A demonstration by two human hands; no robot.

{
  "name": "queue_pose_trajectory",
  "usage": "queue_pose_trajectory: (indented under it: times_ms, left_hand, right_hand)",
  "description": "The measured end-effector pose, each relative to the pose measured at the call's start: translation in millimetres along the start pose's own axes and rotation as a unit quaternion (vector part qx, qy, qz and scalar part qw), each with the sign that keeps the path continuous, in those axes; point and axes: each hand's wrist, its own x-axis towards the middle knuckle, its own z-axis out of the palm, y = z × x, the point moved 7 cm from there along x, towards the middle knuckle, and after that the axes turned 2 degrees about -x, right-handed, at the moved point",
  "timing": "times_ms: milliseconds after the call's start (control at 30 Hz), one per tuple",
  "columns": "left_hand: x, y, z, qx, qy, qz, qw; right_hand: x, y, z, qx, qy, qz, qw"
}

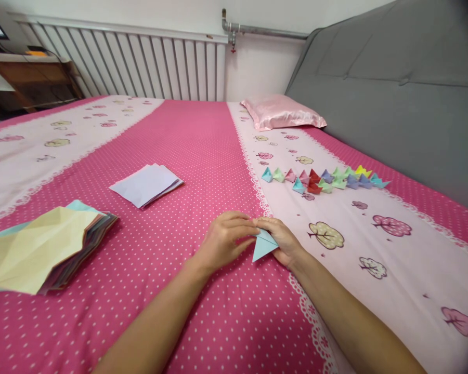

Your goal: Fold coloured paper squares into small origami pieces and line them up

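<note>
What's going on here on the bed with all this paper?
A person is folding a light blue paper piece, pinched between the left hand and right hand on the pink bedsheet. Finished folded paper shapes sit in a row ahead on the right; a stack of coloured sheets and some white sheets lie to the left.

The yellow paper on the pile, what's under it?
Under the yellow paper lie more colored sheets; only their edges show. How many there are is hidden.
</note>
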Motion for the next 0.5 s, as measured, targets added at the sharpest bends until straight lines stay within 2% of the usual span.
queue_pose_trajectory:
  times_ms: [267,500]
  left_hand:
    - [-1.8,6.3,4.2,0.010,-0.009,0.040,0.999]
    - [-2.1,7.9,4.9,-0.007,-0.002,0.032,0.999]
  right_hand:
    - [-0.1,6.5,3.3,0.043,-0.015,0.041,0.998]
    - [-3.5,10.9,10.7,0.041,-0.053,0.079,0.995]
